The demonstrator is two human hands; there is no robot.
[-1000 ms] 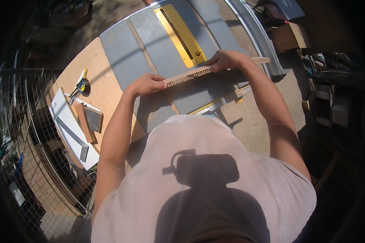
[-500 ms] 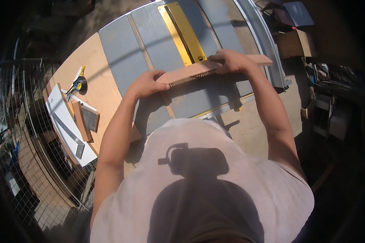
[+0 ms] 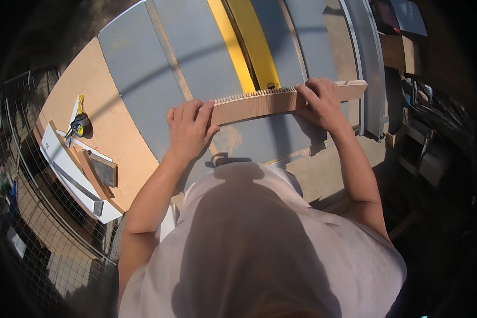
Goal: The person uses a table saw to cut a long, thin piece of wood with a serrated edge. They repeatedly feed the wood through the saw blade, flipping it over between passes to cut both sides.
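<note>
A long wooden strip [image 3: 257, 104] with a comb-like row of fine slots spans between my two hands. My left hand [image 3: 190, 125] grips its left end, thumb below and fingers above. Nearer the right end, my right hand [image 3: 321, 102] is closed round the strip, and plain wood sticks out past it. The slotted edge faces away from me. Beneath and beyond the strip lies the grey table saw top [image 3: 196, 69], with a yellow insert plate [image 3: 257, 45] whose near end is just past the wood. No blade can be made out.
On the plywood side board [image 3: 111, 116] at left lie a tape measure [image 3: 80, 125], wood offcuts [image 3: 103, 169] and a try square [image 3: 79, 185] on a white panel [image 3: 55, 153]. A metal rail [image 3: 370, 69] borders the right. Wire fencing [image 3: 53, 228] stands lower left.
The strip has turned over in my hands: its slotted edge faced me before and now faces away. Both hands have shifted their grip. My view has moved closer over the saw.
</note>
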